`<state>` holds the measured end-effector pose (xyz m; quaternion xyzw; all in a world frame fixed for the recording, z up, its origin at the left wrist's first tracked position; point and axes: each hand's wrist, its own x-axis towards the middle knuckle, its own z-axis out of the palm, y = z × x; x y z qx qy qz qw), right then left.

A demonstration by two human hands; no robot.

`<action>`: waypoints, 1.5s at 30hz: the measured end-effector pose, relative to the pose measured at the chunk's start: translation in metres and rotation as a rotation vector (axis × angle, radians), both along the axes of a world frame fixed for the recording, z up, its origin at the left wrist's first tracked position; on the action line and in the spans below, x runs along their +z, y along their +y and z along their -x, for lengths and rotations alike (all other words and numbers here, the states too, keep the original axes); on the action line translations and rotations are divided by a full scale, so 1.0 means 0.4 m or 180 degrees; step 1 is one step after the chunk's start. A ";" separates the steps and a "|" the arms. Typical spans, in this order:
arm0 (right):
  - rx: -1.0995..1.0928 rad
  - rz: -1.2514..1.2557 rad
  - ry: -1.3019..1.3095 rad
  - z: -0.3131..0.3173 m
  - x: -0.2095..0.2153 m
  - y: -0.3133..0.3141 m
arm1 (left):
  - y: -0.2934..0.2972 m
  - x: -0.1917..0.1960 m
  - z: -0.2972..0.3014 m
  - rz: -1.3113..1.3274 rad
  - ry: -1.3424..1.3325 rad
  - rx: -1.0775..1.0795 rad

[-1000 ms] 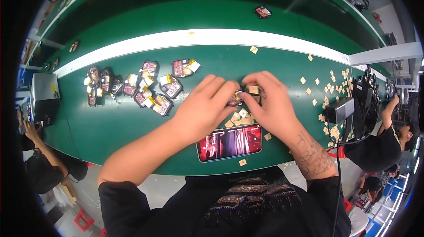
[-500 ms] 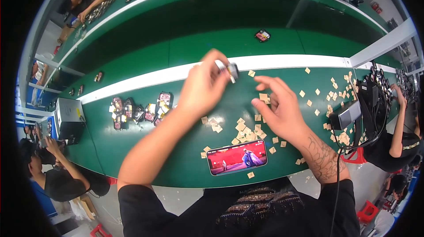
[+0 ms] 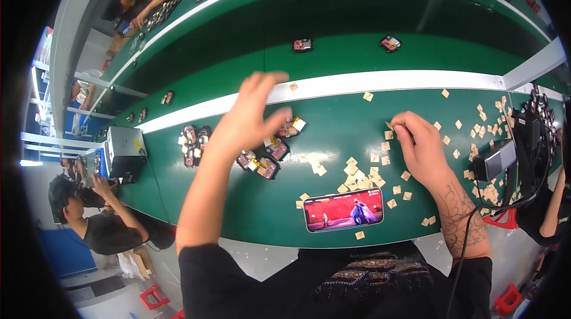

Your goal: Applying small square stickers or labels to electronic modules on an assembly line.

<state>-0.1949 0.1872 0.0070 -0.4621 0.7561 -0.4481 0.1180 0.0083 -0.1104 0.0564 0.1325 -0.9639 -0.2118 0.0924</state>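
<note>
The left hand (image 3: 253, 114) hangs above the green workbench (image 3: 357, 51) with its fingers spread and loose, holding nothing that shows; right under and beside it lies a cluster of small dark parts with yellow tabs (image 3: 267, 155), some near the white stripe (image 3: 333, 86) that runs left to right across the bench. The right hand (image 3: 419, 146) rests further right, fingers curled together as if pinching at a small tan square (image 3: 388, 134) at its fingertips; whether it has actually gripped one I cannot tell. Many more tan squares (image 3: 357, 176) are scattered loose on the green surface between the two hands and out to the right. Near the bench edge, between the forearms, a phone (image 3: 343, 209) lies flat with a bright red picture on its screen.

Judging from how things lie, the work looks partly done: a fair group of the dark parts sits gathered to the left, another row of them (image 3: 193, 140) beside a grey box (image 3: 124, 151), while the large number of loose squares suggests much remains. Two more dark parts (image 3: 302, 45) sit far off on the belt beyond the stripe
</note>
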 end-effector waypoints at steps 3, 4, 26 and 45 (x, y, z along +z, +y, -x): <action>0.0290 -0.0057 0.0116 -0.010 0.007 -0.005 | 0.084 0.038 -0.105 -0.0326 -0.0559 0.0337; 0.0307 -0.0059 -0.0010 -0.021 0.015 -0.014 | 0.089 0.029 -0.106 -0.0366 -0.0558 0.0341; 0.1369 -0.1035 0.1568 -0.113 0.111 -0.058 | 0.243 -0.105 -0.004 -0.0896 0.0406 -0.0623; 0.1280 -0.0579 0.1218 -0.087 0.022 -0.048 | 0.226 -0.137 -0.017 -0.1021 0.0587 -0.0585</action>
